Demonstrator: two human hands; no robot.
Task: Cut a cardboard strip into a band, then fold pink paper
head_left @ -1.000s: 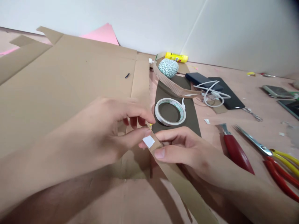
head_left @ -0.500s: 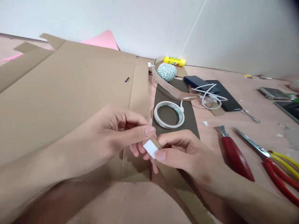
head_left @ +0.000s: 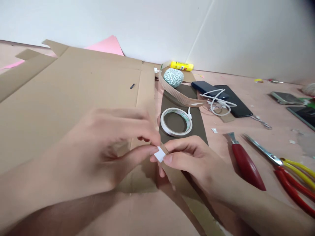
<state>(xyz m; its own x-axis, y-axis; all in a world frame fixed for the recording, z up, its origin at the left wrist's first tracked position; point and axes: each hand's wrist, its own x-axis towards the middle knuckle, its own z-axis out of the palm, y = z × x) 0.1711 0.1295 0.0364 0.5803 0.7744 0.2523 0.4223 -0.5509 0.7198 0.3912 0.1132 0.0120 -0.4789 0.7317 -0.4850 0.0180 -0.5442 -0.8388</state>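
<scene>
My right hand (head_left: pixel 197 160) grips the end of a long, narrow cardboard strip (head_left: pixel 193 198), thumb on top. A small piece of white double-sided tape (head_left: pixel 160 155) sticks to that end. My left hand (head_left: pixel 105 147), slightly blurred, pinches the tape's upper left edge between thumb and forefinger. Just behind the hands, a roll of white double-sided tape (head_left: pixel 162 126) lies on a dark sheet (head_left: pixel 197 126). The strip's lower part runs down toward the bottom right of the view.
A large cardboard sheet (head_left: pixel 81 88) covers the left. To the right lie a red-handled cutter (head_left: pixel 247 165), scissors (head_left: pixel 278 160), a black phone (head_left: pixel 238 103) and a white cable (head_left: pixel 222 113). Behind are a patterned ball (head_left: pixel 173 78), a yellow glue stick (head_left: pixel 182 66) and a curved cardboard strip (head_left: pixel 172 91).
My left hand has turned, moving its thumb from above the strip's end onto the tape's edge, and now pinches there. My right hand keeps its hold on the strip. The view has shifted slightly.
</scene>
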